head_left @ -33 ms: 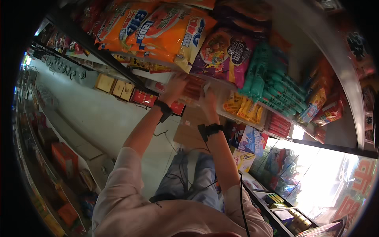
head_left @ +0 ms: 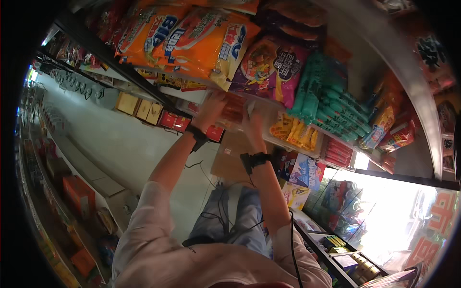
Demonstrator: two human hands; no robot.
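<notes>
"Two hands in at the shelf, and everything's happening on the near side of that purple packet! What are they on?"

"Reddish packets, a row of them in a clear bin, just nearer the person than the purple packet and a touch to its left. The left hand is at the row's left end, fingers reaching over; the right hand is at the other end, directly on the purple packet's near side."

"And the grip? Pinching, or just resting?"

"Left fingers look bent over the packets, but I can't make out whether they squeeze. The right is a blur, with something pale by its fingertips; no calling that one either."

"So where's the danger?"

"Left of the purple packet, I'd say! The big orange packets jut out close above the left fingers. A quick upward jerk could catch their edge and drag one down."

"And the other side?"

"Yellow sachets, to the purple packet's near right. If the right hand swings wide, it could knock some loose."

"What about that thin cable?"

"Hanging well on the near side of the purple packet, close by the left wrist. A sharp pull back might snag it on the shelf's edge."
</notes>
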